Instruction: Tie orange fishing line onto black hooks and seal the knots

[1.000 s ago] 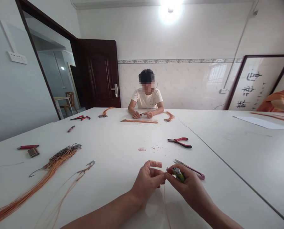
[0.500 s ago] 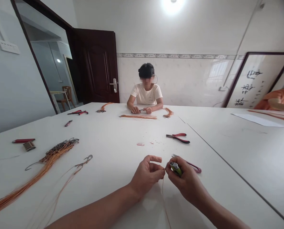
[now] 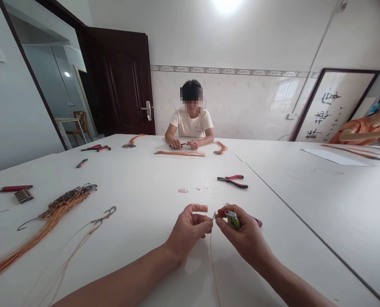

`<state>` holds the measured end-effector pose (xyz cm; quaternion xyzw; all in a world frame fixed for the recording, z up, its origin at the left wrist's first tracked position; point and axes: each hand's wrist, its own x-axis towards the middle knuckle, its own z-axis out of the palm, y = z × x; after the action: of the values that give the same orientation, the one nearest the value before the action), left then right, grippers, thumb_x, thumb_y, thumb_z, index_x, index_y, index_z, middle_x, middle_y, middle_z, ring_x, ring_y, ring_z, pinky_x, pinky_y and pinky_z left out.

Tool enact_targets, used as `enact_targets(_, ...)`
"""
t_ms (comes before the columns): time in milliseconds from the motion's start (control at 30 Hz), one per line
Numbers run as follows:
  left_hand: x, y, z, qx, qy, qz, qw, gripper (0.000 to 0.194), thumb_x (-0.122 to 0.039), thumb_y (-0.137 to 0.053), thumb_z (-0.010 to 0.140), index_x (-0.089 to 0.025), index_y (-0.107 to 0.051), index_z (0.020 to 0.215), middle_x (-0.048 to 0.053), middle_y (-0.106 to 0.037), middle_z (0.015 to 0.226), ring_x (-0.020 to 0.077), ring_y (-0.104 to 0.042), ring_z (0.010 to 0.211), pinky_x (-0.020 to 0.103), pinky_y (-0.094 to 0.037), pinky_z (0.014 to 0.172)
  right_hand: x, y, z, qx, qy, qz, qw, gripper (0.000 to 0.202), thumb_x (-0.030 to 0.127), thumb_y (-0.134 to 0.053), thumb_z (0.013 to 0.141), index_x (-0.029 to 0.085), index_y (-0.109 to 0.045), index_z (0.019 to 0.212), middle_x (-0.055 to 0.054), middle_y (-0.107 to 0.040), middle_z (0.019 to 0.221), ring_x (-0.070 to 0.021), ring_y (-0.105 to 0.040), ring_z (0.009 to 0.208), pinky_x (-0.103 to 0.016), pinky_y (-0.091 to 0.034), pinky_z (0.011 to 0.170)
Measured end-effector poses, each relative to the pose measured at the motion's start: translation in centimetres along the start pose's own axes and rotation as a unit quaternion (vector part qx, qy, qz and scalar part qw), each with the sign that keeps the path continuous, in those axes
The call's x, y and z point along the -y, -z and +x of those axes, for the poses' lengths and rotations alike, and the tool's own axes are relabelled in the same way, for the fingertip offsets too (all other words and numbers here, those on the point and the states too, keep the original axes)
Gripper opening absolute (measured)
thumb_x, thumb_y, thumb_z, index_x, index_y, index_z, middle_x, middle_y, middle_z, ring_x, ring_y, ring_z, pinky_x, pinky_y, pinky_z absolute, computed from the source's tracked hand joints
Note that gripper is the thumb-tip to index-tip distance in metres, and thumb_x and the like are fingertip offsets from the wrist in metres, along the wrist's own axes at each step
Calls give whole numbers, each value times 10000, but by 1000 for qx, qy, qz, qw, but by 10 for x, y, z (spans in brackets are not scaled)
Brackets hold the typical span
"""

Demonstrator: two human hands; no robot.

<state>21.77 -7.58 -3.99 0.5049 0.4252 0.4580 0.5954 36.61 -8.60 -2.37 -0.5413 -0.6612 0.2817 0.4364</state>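
My left hand [image 3: 188, 228] pinches the top of a thin orange wire [image 3: 211, 256] that hangs down toward me, a small dark hook at its tip between both hands. My right hand [image 3: 241, 234] holds a green lighter [image 3: 232, 219] in its palm, and its fingertips meet the left hand's at the wire's end. Pink-handled scissors [image 3: 257, 221] lie on the white table [image 3: 151, 187] just behind my right hand, mostly hidden by it.
Red-handled pliers [image 3: 233, 181] lie beyond my hands. A bundle of orange wires with dark hooks [image 3: 49, 215] lies at the left, beside two loose ones [image 3: 94, 224]. A person [image 3: 190, 121] sits opposite working on wires; another person's sleeve [image 3: 362, 130] is at the far right.
The view has shifted rightward and slightly down. My hands stay joined at the wire's tip and sit a little further left in the picture.
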Motion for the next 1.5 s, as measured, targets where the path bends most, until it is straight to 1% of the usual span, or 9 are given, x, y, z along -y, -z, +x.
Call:
enact_targets(133,-1,-1,-1,-3,3,5,1000,356,-282,-646,653,-191,-486,957,1,-563,684,127,-516,671,251,-373,625,-2,-1,-1,23,7,15,1000,133,326,-482,739,195,-504,749,3,-547,665,-92,-424,514,-203,-345,457)
enact_targets(433,-2,-3,-2,39,-17,-25,999,351,-238,-653,651,-185,-477,950,-12,-541,688,100,-496,643,239,-370,621,-9,-4,1,7,28,-5,1000,114,305,-465,752,195,-454,727,19,-481,615,-85,-385,508,-194,-340,468)
enact_targets(733,-3,-2,-2,18,-12,-8,1000,333,-252,-641,658,-205,-477,943,-27,-545,646,104,-490,629,240,-361,611,-9,-5,1,16,21,30,999,126,315,-470,747,191,-480,768,16,-489,631,-83,-373,499,-190,-325,440)
enact_targets(933,0,3,1,-17,3,-33,999,370,-254,-624,680,-214,-459,1010,3,-564,747,109,-511,678,253,-367,636,-12,-3,3,6,-41,38,998,175,361,-493,734,188,-465,730,31,-470,612,-75,-359,495,-191,-315,451)
enact_targets(1000,0,4,3,-28,6,-51,998,388,-257,-631,678,-216,-457,1022,16,-570,782,108,-515,684,256,-369,647,-14,-3,4,30,-75,68,994,203,391,-461,757,188,-480,755,35,-443,598,-78,-368,499,-196,-323,457)
enact_targets(1067,1,4,4,-35,11,-66,997,395,-264,-642,670,-218,-465,1021,25,-573,812,110,-523,696,265,-374,669,-16,-3,5,64,-95,111,987,231,408,-431,779,190,-497,816,17,-472,666,-89,-420,557,-210,-368,506)
enact_targets(1167,1,5,4,-39,20,-84,995,403,-257,-659,653,-215,-478,1011,32,-576,828,115,-534,704,279,-382,697,-19,-2,7,105,-87,144,980,269,436,-414,795,199,-498,889,2,-488,760,-94,-452,617,-223,-393,567)
enact_targets(1333,0,5,4,-37,19,-90,995,396,-237,-658,656,-211,-475,1005,21,-572,786,108,-523,685,259,-377,661,-20,-4,8,115,-96,117,982,393,538,-331,804,178,-475,740,46,-347,555,-71,-294,470,-189,-260,424)
enact_targets(1500,-1,5,4,-30,20,-89,995,375,-232,-640,675,-207,-468,1007,10,-559,765,97,-507,669,247,-368,642,-22,-7,10,95,-135,137,977,477,579,-274,797,160,-428,629,31,-350,525,-67,-282,455,-183,-219,409)
